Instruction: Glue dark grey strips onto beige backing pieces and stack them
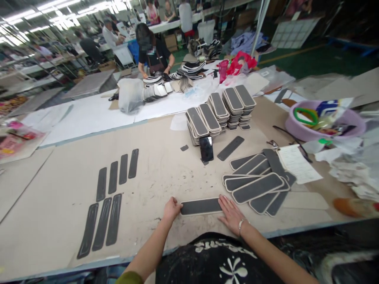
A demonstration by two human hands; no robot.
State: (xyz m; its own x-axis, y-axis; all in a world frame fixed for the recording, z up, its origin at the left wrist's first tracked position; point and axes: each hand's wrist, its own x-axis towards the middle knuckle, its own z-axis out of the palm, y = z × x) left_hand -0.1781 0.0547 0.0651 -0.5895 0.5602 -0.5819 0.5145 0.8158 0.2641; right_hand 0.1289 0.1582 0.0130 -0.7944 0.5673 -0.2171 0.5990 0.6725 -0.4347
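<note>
A dark grey strip with a pale border (199,206) lies flat on the table in front of me. At its left end my left hand (172,209) pinches the edge between thumb and fingers. My right hand (231,215) rests flat on the right end, fingers spread. Just right of it is a loose pile of similar bordered pieces (257,188). Over on the left, several plain dark strips (101,184) lie in two rows. Behind the strip stand stacks of bordered pieces (207,118), with a black phone (206,149) leaning at their front.
A purple basin (325,136) of odds and ends stands at the right, near a written paper sheet (299,163) and an orange-brown object (351,207). Across the table a person (154,55) works beside curved pieces and a plastic bag (130,96).
</note>
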